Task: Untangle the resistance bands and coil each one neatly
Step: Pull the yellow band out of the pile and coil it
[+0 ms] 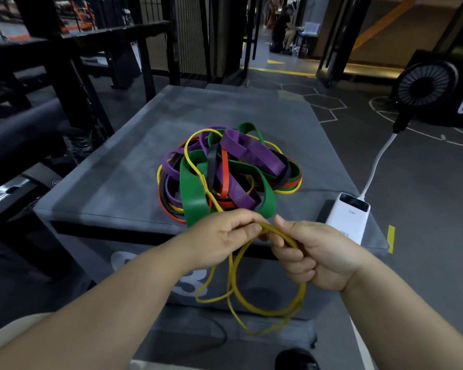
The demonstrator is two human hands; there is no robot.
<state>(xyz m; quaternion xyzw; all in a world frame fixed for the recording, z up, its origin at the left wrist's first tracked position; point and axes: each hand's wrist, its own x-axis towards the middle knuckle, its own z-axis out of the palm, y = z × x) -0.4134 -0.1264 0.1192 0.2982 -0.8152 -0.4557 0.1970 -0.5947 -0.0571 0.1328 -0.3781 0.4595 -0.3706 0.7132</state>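
1. Resistance bands [230, 169] are lying in one knotted heap on the grey padded bench [118, 182], as the head view is showing. The heap is sitting around the bench's middle and reaching toward its near edge.
2. Inside the heap a wide green band [195, 193], a purple band [251, 150], a red band [225, 169] and a black band [211, 161] are crossing over and under one another. Thin yellow strands are threading between them.
3. The left hand [219, 236] is pinching a thin yellow band [265, 308] between thumb and fingertips, just off the bench's near edge. The right hand [313, 257] is gripping the same band with its fingers curled round it, close beside the left.
4. Below both hands the yellow band is hanging in several loose loops in front of the bench's near side, touching nothing.
5. One yellow strand is running from the heap toward the left hand. I cannot tell whether it belongs to the held band or to a second yellow one.
6. The task is looking barely begun. No band is lying finished as a neat coil anywhere on the bench, and the yellow one is only being gathered, its loops uneven. The green, purple, red and black bands are all waiting to be separated and coiled.
7. A white power bank [348, 217] is sitting at the near right corner. Its white cable [377, 161] is leading off the right edge toward a black fan [425, 84].
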